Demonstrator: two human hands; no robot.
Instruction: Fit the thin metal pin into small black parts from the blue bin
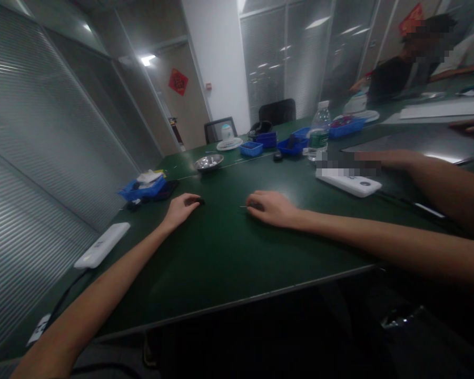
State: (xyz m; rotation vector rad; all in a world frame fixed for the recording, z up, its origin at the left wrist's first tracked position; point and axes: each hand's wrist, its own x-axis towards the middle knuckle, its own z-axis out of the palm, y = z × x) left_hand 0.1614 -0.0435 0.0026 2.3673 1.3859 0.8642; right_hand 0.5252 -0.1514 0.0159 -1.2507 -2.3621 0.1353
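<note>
My left hand [179, 210] rests low over the green table, its thumb and fingers pinching a small black piece [201, 201] whose kind I cannot make out. Across from it, my right hand [274, 208] is closed around a tool. Only the thin metal shaft [243, 207] of that tool sticks out, pointing left toward the black piece; the fingers hide its handle. The shaft and the black piece are apart, with bare green tabletop [221, 237] between them.
Left: blue tray [142, 187] and white power bank-like device [102, 245]. Behind: metal bowl [209, 162], blue bins [252, 149], water bottle [318, 131]. Right: another white device [349, 181], another person's arm [446, 181]. A person [395, 79] sits far right.
</note>
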